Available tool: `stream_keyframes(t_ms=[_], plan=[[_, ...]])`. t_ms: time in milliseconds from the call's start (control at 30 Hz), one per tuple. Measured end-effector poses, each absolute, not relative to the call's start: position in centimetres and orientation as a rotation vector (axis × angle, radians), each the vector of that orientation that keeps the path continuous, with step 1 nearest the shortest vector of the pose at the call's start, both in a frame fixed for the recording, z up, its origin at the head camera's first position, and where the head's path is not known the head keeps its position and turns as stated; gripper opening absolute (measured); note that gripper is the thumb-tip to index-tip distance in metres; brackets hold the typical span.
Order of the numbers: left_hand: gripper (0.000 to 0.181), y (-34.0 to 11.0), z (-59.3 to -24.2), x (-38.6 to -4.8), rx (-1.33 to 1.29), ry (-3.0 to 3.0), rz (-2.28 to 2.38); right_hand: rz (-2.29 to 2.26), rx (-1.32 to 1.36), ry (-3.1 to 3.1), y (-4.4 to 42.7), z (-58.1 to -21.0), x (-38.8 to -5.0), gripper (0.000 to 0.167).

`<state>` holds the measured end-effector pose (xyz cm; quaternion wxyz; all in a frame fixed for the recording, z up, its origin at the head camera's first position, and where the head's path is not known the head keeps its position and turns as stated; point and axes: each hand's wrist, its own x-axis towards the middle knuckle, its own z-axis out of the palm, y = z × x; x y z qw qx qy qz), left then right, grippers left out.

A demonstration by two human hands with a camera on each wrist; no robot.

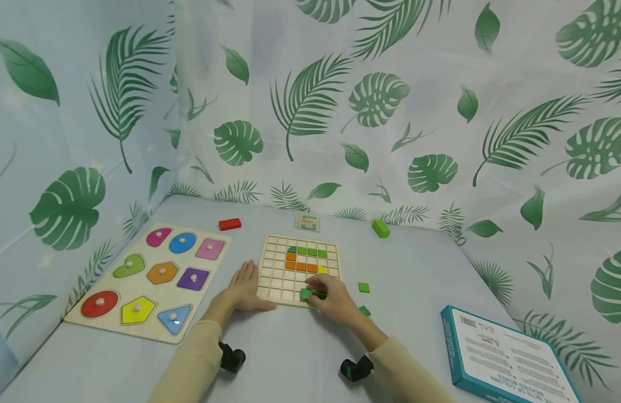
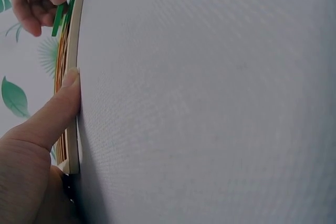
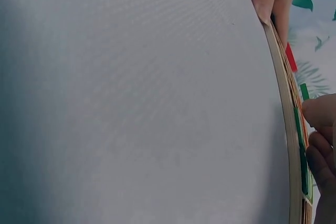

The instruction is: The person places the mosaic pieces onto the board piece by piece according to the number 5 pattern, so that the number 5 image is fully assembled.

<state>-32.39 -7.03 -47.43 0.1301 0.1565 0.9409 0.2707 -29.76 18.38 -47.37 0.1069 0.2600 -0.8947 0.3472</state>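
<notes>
A wooden grid board (image 1: 277,280) lies flat on the table, with green, orange and yellow tiles set in some cells. My left hand (image 1: 245,288) rests along its left side, fingers straight, the thumb touching the near edge. Over the board's near right part, my right hand (image 1: 333,299) pinches a green tile (image 1: 305,294) between thumb and finger. In the right wrist view that green tile (image 3: 304,92) stands tilted above the board. More green tiles lie under the right hand, partly hidden by it. Two loose green tiles, one a square (image 1: 363,287), lie right of the board.
A shape puzzle board (image 1: 149,296) with knobbed pieces lies at left. Behind the grid board are a red block (image 1: 230,224), a small pattern card (image 1: 307,221) and a green block (image 1: 381,228). A teal-edged box (image 1: 512,358) lies at the right front.
</notes>
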Motion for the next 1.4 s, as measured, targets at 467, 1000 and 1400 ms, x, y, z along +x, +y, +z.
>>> stream_keyframes(t_ms=[467, 1000, 1400], plan=[[0.116, -7.1, -48.5, -32.9, 0.465, 2.748, 0.778, 0.937, 0.792, -2.658, 17.1, -47.7, -30.1, 0.034], [0.112, -7.0, -46.2, -31.7, 0.449, 2.713, 0.786, 0.892, 0.784, -2.667, 17.5, -47.5, -30.1, 0.034], [0.112, -7.2, -45.9, -31.5, 0.448, 2.689, 0.765, 1.059, 0.669, -2.583, 21.1, -47.0, -29.1, 0.031]])
